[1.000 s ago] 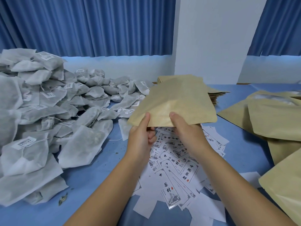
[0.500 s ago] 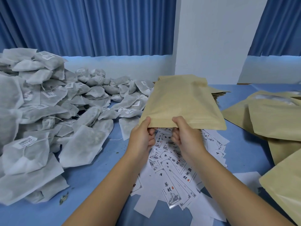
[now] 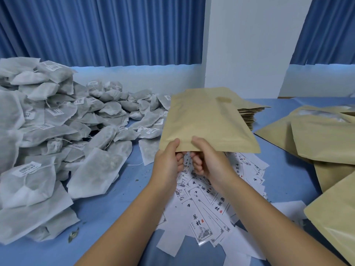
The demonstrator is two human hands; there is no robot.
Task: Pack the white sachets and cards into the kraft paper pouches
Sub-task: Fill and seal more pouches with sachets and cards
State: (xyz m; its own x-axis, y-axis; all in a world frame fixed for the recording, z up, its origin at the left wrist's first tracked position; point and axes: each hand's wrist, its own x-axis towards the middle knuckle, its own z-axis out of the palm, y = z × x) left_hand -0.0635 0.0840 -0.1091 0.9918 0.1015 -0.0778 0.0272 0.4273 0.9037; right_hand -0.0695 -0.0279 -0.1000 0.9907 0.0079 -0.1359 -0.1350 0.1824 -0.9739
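A flat kraft paper pouch (image 3: 206, 120) is held in the air above the table's middle. My left hand (image 3: 169, 160) and my right hand (image 3: 209, 160) both pinch its near edge, thumbs on top and fingers curled under. Beneath the hands lies a loose spread of white printed cards (image 3: 207, 204). A big heap of white sachets (image 3: 57, 141) with small labels fills the left side of the table.
A stack of flat kraft pouches (image 3: 249, 116) sits behind the held one. Several bulging kraft pouches (image 3: 322, 143) lie at the right. The table has a blue cover (image 3: 111, 212); a white pillar and blue curtains stand behind.
The pouch has turned clockwise and come more upright in front of me. Both hands have moved closer together along its near edge.
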